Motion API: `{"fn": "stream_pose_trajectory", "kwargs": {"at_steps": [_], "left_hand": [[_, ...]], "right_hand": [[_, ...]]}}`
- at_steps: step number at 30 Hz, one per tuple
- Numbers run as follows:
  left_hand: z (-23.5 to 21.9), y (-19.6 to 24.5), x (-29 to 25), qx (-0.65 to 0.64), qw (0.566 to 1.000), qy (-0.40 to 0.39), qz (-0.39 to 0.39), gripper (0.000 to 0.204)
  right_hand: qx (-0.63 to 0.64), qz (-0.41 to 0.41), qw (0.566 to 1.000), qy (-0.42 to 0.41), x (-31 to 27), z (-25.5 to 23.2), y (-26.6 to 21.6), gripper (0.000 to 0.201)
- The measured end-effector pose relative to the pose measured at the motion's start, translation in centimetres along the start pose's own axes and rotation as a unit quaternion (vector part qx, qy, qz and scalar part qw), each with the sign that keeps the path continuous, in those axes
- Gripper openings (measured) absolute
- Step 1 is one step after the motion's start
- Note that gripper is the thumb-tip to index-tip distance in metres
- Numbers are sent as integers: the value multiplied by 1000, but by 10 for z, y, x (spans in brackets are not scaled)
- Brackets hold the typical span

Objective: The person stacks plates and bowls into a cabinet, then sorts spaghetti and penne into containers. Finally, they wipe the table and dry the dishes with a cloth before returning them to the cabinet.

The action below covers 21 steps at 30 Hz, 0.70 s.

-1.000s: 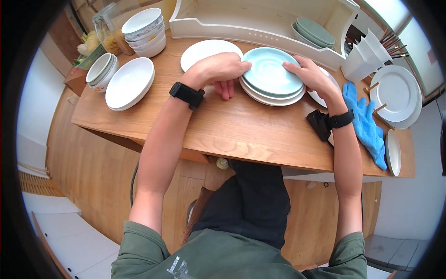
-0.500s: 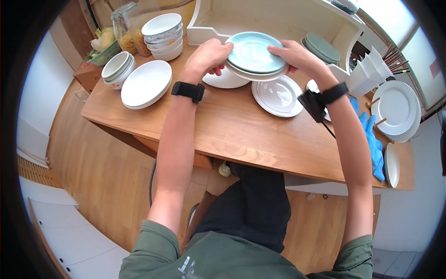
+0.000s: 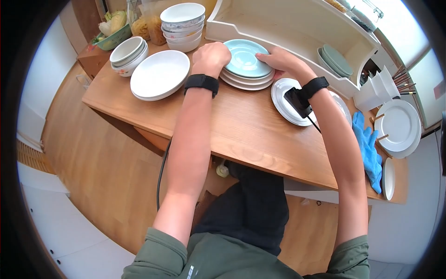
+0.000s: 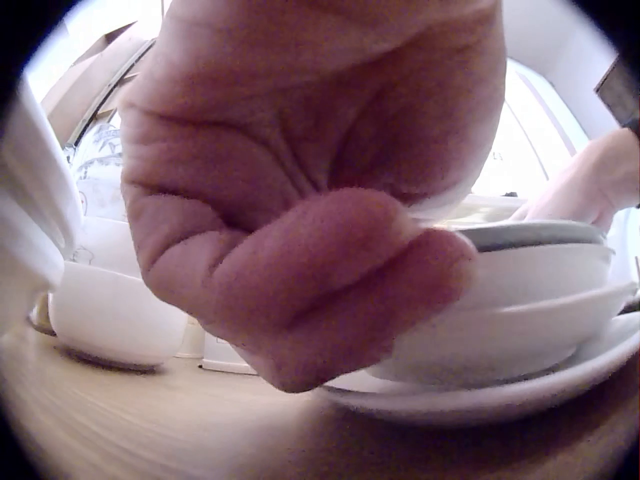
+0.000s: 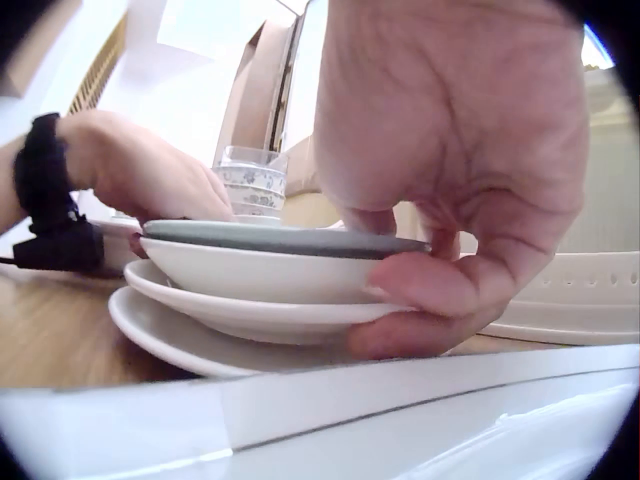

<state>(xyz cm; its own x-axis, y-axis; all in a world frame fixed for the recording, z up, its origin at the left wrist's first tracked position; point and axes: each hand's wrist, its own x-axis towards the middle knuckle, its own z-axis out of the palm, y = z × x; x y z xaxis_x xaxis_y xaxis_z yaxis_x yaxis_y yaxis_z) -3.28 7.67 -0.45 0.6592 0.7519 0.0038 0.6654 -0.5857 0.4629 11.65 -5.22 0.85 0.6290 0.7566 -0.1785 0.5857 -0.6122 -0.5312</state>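
A pale blue-green plate (image 3: pixel 246 56) tops a small stack of dishes, with white dishes (image 5: pixel 270 272) beneath it. The stack sits over a wider white plate (image 4: pixel 470 400) at the tabletop. At the left rim my left hand (image 3: pixel 211 58) pinches the stack, its lower fingers curled under. My right hand (image 3: pixel 281 60) grips the opposite rim, thumb along the top plate's edge and fingers around the white dishes below. To the right, partly behind my right wrist's camera, lies another white plate (image 3: pixel 280 100).
White shallow bowls (image 3: pixel 160 74) and stacked bowls (image 3: pixel 183 32) stand left of the stack. A cream shelf (image 3: pixel 288 35) runs along the back. Rightward are a blue glove (image 3: pixel 368 151), a white utensil holder (image 3: pixel 374 90), racked plates (image 3: pixel 399 123) and an oval dish (image 3: pixel 388 179).
Both hands lifted the blue-green-topped stack off the white plate on the right, carried it left, and lowered it over the other white plate. The head view has shifted too.
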Motion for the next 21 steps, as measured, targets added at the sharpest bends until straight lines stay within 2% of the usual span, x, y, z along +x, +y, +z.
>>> {"fn": "stream_pose_trajectory", "kwargs": {"at_steps": [3,4,9,14,17,19,21], "left_hand": [[4,-2,-2,46,998,31,17,36],[-4,3,-4,50,998,-20,-13,38],[-6,1,-4,54,998,-19,-15,44],[-7,1,-8,41,999,-26,8,48],[-8,1,-9,-26,999,-32,-6,48],[-7,1,-8,-47,999,25,8,48],[-5,3,-8,-31,999,34,12,45]], "right_hand": [[-55,7,998,2,-8,-1,-11,58],[-58,6,998,0,-8,-2,-12,58],[-252,-16,967,23,8,-7,-7,58],[-164,-42,984,49,2,-15,9,54],[-126,-46,988,73,-18,-30,14,51],[-120,-49,987,92,-37,-41,24,49],[-137,-42,987,76,-55,-54,43,47]]}}
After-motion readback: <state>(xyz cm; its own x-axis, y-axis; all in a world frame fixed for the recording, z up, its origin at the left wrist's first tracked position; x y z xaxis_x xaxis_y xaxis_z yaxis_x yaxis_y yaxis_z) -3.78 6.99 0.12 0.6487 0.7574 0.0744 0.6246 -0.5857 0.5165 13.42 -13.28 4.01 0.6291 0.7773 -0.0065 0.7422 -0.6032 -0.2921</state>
